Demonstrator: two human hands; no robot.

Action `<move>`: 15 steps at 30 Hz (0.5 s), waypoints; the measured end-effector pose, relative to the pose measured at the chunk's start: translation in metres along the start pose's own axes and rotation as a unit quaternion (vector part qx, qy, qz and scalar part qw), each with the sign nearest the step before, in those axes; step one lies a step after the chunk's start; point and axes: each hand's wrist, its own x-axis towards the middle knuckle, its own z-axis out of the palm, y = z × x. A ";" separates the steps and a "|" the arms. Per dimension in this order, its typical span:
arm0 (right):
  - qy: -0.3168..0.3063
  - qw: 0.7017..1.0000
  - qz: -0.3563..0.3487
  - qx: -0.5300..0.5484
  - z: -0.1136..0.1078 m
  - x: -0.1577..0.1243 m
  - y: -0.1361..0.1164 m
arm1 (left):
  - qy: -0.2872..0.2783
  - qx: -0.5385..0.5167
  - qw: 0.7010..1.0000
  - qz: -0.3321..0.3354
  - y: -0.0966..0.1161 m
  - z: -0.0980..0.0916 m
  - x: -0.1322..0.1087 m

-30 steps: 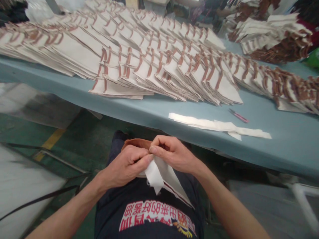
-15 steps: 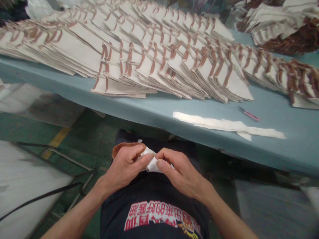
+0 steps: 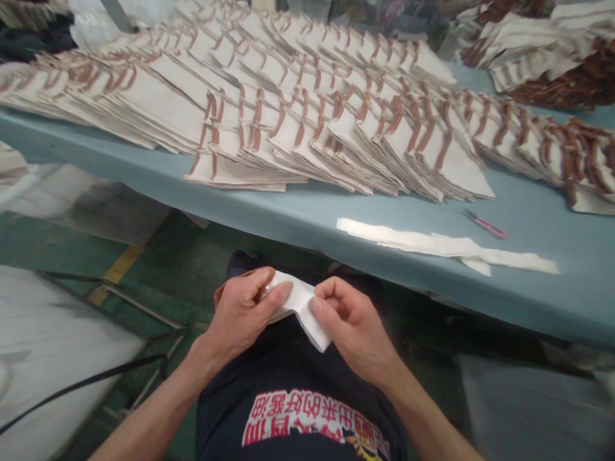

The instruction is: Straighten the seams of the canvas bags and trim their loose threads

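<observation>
Here, white fabric piece (image 3: pixel 300 294) spans grip: left hand (image 3: pixel 243 310) clamped on one end, right hand (image 3: pixel 353 323) pinching near other, loose tip drooping below. Brown edge (image 3: pixel 220 294) showing behind left hand. Beyond grip, on table (image 3: pixel 298 208): white strips (image 3: pixel 413 238), pink-handled tool (image 3: pixel 491 226).

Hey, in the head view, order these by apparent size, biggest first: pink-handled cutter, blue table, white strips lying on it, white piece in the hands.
1. Blue table
2. White strips and held white piece: unsure between these, since the held one is partly covered and looks nearer the camera
3. Pink-handled cutter
</observation>
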 end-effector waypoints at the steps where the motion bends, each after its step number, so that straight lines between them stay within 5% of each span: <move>1: -0.008 1.000 0.019 0.006 0.001 -0.002 0.002 | 0.008 -0.006 1.000 -0.002 0.000 -0.002 0.001; 3: -0.020 0.999 0.030 -0.034 0.000 -0.006 0.007 | 0.011 -0.028 1.000 0.000 0.001 -0.005 0.004; 8: 0.009 0.960 -0.069 -0.273 -0.008 -0.004 0.022 | -0.036 -0.099 0.994 0.017 0.007 -0.007 0.006; 15: -0.014 0.957 -0.059 -0.284 -0.014 -0.002 0.042 | -0.063 -0.106 0.992 0.014 0.002 -0.007 0.000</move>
